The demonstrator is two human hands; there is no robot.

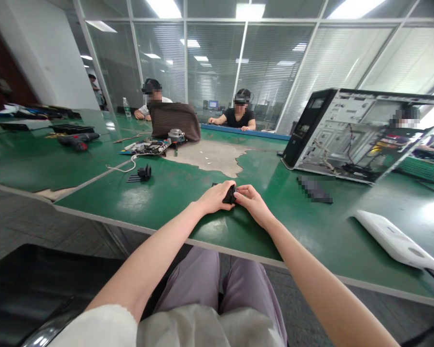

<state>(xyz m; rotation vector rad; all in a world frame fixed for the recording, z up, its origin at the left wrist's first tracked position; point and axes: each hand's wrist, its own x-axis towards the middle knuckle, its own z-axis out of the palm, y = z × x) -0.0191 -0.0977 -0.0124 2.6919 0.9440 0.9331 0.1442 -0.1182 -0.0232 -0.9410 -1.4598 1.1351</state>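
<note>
Just above the green table (282, 226), my left hand (215, 198) is closed around a small black part (229, 194). Its exact kind is hard to make out, as my fingers cover much of it. My right hand (252, 201) pinches the right edge of the same part with thumb and fingertips. Off to the left lies a black piece with a round end and several thin prongs (143, 172). A circuit board (148, 147) with a white cable (130, 166) rests farther back.
An open computer case (347, 135) stands at right, near a dark blurred object (314, 189) and a white device (394, 238). A brown bag (175, 120) stands behind the circuit board. A power drill (78, 141) lies at left. Two people sit across the table.
</note>
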